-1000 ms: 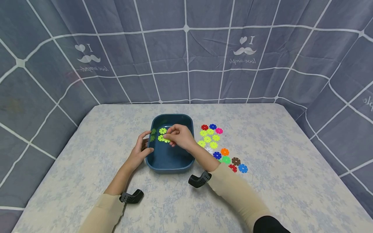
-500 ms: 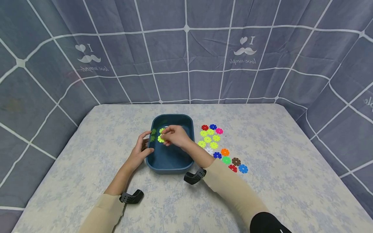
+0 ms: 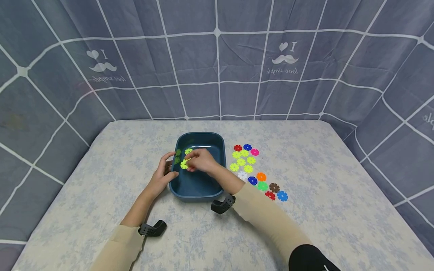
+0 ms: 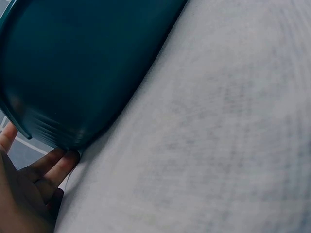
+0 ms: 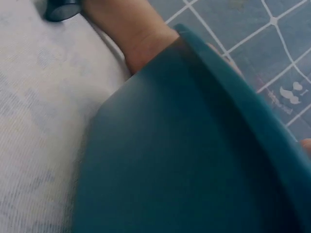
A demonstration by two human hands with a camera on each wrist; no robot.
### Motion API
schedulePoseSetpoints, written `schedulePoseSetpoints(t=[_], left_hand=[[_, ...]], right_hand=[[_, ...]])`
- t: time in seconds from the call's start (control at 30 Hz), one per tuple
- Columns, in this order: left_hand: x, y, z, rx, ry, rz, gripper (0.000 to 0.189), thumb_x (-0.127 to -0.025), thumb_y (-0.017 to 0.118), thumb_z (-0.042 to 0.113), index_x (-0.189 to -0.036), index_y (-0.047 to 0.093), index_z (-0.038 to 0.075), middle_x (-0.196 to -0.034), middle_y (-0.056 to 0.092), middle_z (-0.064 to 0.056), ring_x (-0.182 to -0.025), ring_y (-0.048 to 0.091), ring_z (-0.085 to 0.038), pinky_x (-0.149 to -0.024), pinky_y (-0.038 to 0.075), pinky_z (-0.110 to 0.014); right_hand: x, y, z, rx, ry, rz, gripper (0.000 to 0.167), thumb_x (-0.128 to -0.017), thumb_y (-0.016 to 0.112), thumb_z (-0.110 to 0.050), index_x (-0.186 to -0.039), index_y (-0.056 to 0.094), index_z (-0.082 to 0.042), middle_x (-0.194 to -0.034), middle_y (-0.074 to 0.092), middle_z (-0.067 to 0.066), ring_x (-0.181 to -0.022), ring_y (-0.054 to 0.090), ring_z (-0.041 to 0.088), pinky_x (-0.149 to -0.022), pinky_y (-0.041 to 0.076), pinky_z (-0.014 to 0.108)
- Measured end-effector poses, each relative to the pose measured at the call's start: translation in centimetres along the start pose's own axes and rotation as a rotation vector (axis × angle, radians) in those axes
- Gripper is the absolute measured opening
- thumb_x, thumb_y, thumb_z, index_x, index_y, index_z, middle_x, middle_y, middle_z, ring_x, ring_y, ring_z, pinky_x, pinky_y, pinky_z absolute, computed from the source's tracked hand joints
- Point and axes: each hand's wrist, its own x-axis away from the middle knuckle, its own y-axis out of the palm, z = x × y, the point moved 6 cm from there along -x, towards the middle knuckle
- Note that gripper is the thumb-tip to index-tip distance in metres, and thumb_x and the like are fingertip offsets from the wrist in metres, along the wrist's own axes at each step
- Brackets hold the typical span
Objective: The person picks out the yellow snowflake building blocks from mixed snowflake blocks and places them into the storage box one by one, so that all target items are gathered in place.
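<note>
A dark teal plastic basin (image 3: 198, 190) stands on the table. My left hand (image 3: 161, 177) grips its left side, the thumb over the rim and the fingers against the outer wall; the left wrist view shows its fingertips (image 4: 65, 162) touching that wall. Inside the basin, my right hand (image 3: 201, 161) pinches a yellow-green snowflake disc (image 3: 184, 164) near the left wall. The fingertips partly cover it. Another yellow-green disc (image 3: 188, 151) lies just beyond. In the right wrist view, the basin wall (image 5: 146, 145) hides most of both hands.
Right of the basin lie several yellow-green discs (image 3: 241, 162), with a red (image 3: 238, 148), a blue (image 3: 248, 147) and a pink disc (image 3: 254, 152) behind them. Nearer me are white, orange (image 3: 261, 177), green, brown (image 3: 274, 187) and other discs. A grey-blue curtain (image 3: 190, 56) surrounds the table.
My right hand has moved slightly left inside the basin, and the yellow-green disc at its fingertips has shifted left and nearer to me. My left hand stays on the basin.
</note>
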Motion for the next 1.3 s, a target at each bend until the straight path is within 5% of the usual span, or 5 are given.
schedulePoseSetpoints(t=[0.57,1.0,1.3], left_hand=[[0.0,0.1,-0.1,0.013,-0.005,0.0,0.067,-0.092,0.052,0.01,-0.152,0.023,0.018,-0.146,0.035,-0.027,-0.131,0.039,-0.041,-0.102,0.032,-0.057],[-0.1,-0.1,0.0,0.005,0.007,-0.001,0.067,-0.092,0.052,0.009,-0.152,0.023,0.018,-0.144,0.038,-0.028,-0.127,0.043,-0.042,-0.098,0.036,-0.056],[-0.1,-0.1,-0.2,0.0,0.006,0.001,0.067,-0.092,0.052,0.009,-0.152,0.024,0.018,-0.143,0.038,-0.028,-0.127,0.043,-0.042,-0.098,0.036,-0.056]], right_hand=[[-0.4,0.3,1.1,0.269,0.055,0.074,0.016,-0.088,0.062,0.003,-0.103,0.067,0.003,-0.074,0.064,0.006,-0.059,0.062,0.012,-0.061,0.052,0.025],[-0.9,0.5,1.9,0.054,0.196,0.071,0.017,-0.088,0.057,0.009,-0.103,0.066,0.009,-0.074,0.062,0.009,-0.055,0.061,0.011,-0.06,0.055,0.025],[-0.8,0.4,2.0,0.021,0.205,0.081,0.02,-0.09,0.055,0.009,-0.106,0.065,0.011,-0.078,0.063,0.011,-0.057,0.061,0.011,-0.061,0.055,0.025]])
